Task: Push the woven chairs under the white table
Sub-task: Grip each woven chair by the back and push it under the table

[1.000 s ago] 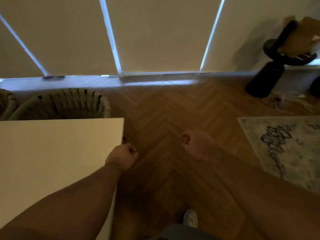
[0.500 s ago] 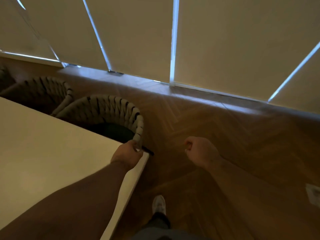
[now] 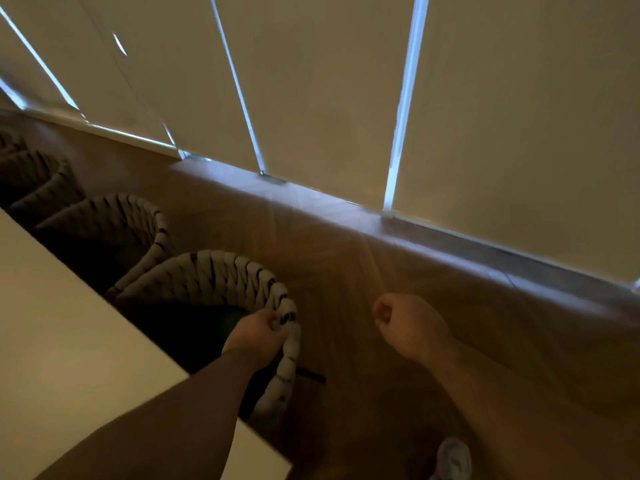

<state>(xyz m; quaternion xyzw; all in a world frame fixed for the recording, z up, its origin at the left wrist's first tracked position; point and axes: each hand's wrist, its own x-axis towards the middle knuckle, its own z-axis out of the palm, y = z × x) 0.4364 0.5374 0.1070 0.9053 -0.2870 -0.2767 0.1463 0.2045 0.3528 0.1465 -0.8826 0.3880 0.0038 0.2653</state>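
Woven chair (image 3: 221, 271) closest to the corner of the white table (image 3: 69, 358) was the one being handled. It sat on the floor (image 3: 346, 265) right at the table's long edge, with the front of its seat hidden under the top and its curved back sticking out. The left hand (image 3: 254, 336) was on the right end of that back rim, its fingers (image 3: 273, 322) curled over the top of the thick braid and gripping it. (poster 1)

And the other hand? (poster 2)

The right hand (image 3: 408, 327) hung over the bare floor, well apart from the chair. It was balled into a loose fist with nothing in it. (poster 1)

Anything different from half a second back? (poster 2)

Yep. Back then the left hand was down by the table corner, just at the tip of the rim. This time it was higher up along the rim and properly wrapped round it. The view had swung too, so more of the row showed: a second chair (image 3: 114, 216) just beside the first, and a third chair (image 3: 31, 174) past that. The right fist looked the same. (poster 1)

What did the chair look like? (poster 2)

Chunky pale rope wound round a rounded tub-style back, dark gaps between the strands, a dark seat inside, and a dark foot poking out on the floor. Pretty dim and a bit blurry though. (poster 1)
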